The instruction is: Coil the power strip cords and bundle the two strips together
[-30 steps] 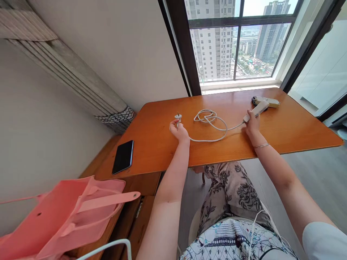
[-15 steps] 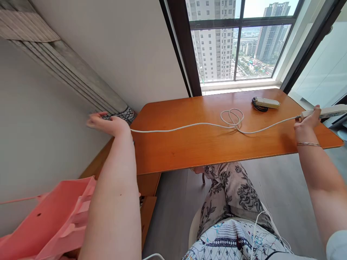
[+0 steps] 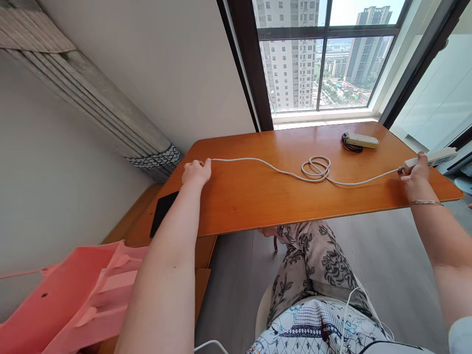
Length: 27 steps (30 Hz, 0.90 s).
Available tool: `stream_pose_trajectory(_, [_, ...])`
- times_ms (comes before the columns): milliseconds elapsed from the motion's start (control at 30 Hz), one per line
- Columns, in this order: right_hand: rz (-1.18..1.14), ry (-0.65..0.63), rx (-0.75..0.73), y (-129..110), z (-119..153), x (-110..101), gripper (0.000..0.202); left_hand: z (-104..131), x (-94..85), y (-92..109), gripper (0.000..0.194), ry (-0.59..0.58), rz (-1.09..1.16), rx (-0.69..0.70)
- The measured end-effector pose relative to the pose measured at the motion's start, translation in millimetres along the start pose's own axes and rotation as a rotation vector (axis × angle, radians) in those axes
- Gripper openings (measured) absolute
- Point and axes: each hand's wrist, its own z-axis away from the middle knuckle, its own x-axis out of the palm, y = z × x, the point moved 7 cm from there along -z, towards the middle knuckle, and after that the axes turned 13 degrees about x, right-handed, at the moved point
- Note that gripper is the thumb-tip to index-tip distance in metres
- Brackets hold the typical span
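My right hand (image 3: 416, 173) is closed round the cord end of a white power strip (image 3: 440, 156), held over the right end of the wooden table (image 3: 236, 211). From the strip a white cord (image 3: 363, 184) runs left across the tabletop, with a few loose loops near the middle. At the table's left side my left hand (image 3: 197, 172) is closed on the cord, its fingers curled downward. The cord's far end, past my left hand, is hidden. A second power strip (image 3: 363, 140), with a black cord bundled beside it, lies near the back right.
A pink plastic bin (image 3: 84, 295) stands at the lower left. A dark flat object (image 3: 162, 211) lies at the table's left end, partly behind my left forearm. Behind the table are a window (image 3: 320, 69) and a gathered curtain (image 3: 121, 118). Another white cable (image 3: 212, 344) shows at the bottom.
My left hand has come in from beyond the table's left edge to over the tabletop. The cord has slackened and bends more. My right hand and the strip have shifted slightly left and down.
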Motion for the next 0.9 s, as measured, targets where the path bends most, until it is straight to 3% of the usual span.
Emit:
stream_pose_trajectory(67, [-0.033, -0.010, 0.015, 6, 2, 2, 0.015, 5, 1.5, 31, 0.040, 0.035, -0.019, 0.056])
stream_pose_trajectory(133, [-0.042, -0.025, 0.015, 10, 4, 4, 0.015, 19, 4.0, 85, 0.036, 0.070, -0.022, 0.317])
stream_pose_trajectory(267, [-0.042, -0.050, 0.040, 20, 5, 10, 0.015, 81, 42.9, 202, 0.030, -0.149, 0.068, 0.808])
stream_pose_trajectory(333, [-0.035, -0.071, 0.048, 25, 6, 15, 0.015, 118, 70.0, 248, 0.034, -0.299, 0.118, 0.997])
stream_pose_trajectory(400, [-0.027, -0.089, 0.053, 28, 8, 18, 0.015, 146, 93.1, 280, 0.040, -0.389, 0.156, 1.090])
stream_pose_trajectory(500, [-0.004, -0.112, 0.058, 30, 10, 19, 0.014, 166, 114.8, 303, 0.038, -0.440, 0.206, 1.098])
stream_pose_trajectory(567, [0.022, -0.127, 0.065, 29, 12, 18, 0.014, 163, 114.6, 305, 0.030, -0.406, 0.286, 1.070])
stream_pose_trajectory(633, [0.030, -0.131, 0.072, 25, 14, 16, 0.014, 148, 102.8, 297, 0.022, -0.333, 0.415, 1.002])
stream_pose_trajectory(700, [0.011, -0.109, 0.066, 17, 14, 11, 0.014, 120, 83.0, 273, 0.037, -0.231, 0.554, 0.856])
stream_pose_trajectory(767, [-0.014, -0.071, 0.047, 4, 10, 3, 0.014, 83, 57.6, 229, 0.048, -0.077, 0.666, 0.622])
stream_pose_trajectory(833, [-0.045, -0.035, 0.040, -11, 1, -7, 0.016, 47, 30.7, 172, 0.049, 0.084, 0.734, 0.364])
stream_pose_trajectory(900, [-0.053, 0.002, 0.038, -26, -14, -19, 0.024, 19, 1.0, 111, 0.045, 0.239, 0.714, 0.212])
